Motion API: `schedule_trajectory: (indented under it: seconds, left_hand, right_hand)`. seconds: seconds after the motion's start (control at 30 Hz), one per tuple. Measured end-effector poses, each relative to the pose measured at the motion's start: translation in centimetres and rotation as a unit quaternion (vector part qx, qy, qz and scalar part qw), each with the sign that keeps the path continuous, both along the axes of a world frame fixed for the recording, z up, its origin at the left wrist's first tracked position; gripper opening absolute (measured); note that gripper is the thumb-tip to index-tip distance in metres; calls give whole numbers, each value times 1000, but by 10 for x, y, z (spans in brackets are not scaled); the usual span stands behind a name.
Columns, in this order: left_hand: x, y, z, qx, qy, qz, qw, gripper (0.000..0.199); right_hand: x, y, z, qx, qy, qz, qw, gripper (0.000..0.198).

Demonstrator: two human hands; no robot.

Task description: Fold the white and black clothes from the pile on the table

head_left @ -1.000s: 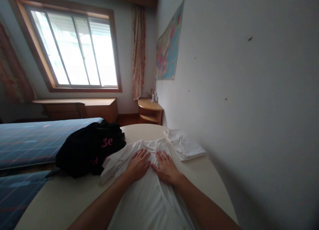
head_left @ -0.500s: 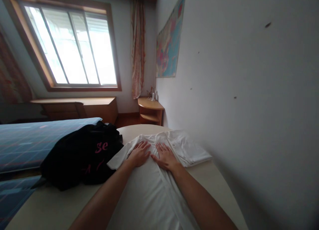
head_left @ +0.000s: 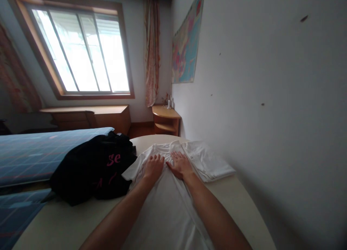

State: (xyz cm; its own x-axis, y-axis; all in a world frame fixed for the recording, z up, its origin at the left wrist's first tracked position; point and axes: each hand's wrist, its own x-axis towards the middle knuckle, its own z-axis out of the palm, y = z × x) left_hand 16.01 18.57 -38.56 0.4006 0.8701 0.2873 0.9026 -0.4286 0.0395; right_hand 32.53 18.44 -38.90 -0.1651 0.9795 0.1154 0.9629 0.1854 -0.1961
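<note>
Head view: white shirt point(head_left: 165, 210) lengthwise, neckline point(head_left: 163, 146) at the far end.

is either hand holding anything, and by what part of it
No clear hold shows. The right hand lies flat on the white shirt below its collar; the left hand rests there, curled, so whether it grips the shirt cannot be told.

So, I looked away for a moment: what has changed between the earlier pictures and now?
The left hand, flat before, has curled on the shirt; whether it grips is unclear. The shirt has slid toward the table's far edge. The right hand stays flat on it; the black garment hasn't visibly moved.
</note>
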Motion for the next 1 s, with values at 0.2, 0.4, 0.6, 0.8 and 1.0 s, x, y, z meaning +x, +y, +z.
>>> schedule_trajectory:
  seconds: [0.2,0.4,0.6,0.8,1.0]
  left_hand:
    - [-15,-65,-5,-2,0,33,999,38]
    - [-46,-106,-28,13,-25,61,998,56]
    - [-47,-99,-27,-15,-15,53,998,59]
    - [-42,-60,-15,-20,4,25,999,58]
    - [-29,-41,-5,9,-5,40,999,44]
  right_hand:
    - [-8,-30,19,89,-27,25,995,52]
    - [-11,-96,10,39,17,0,999,61]
    - [-5,-147,-8,-82,21,-29,996,75]
    - [-6,-123,-7,-69,30,-37,996,76]
    - [-8,-88,-7,-51,68,-37,996,74]
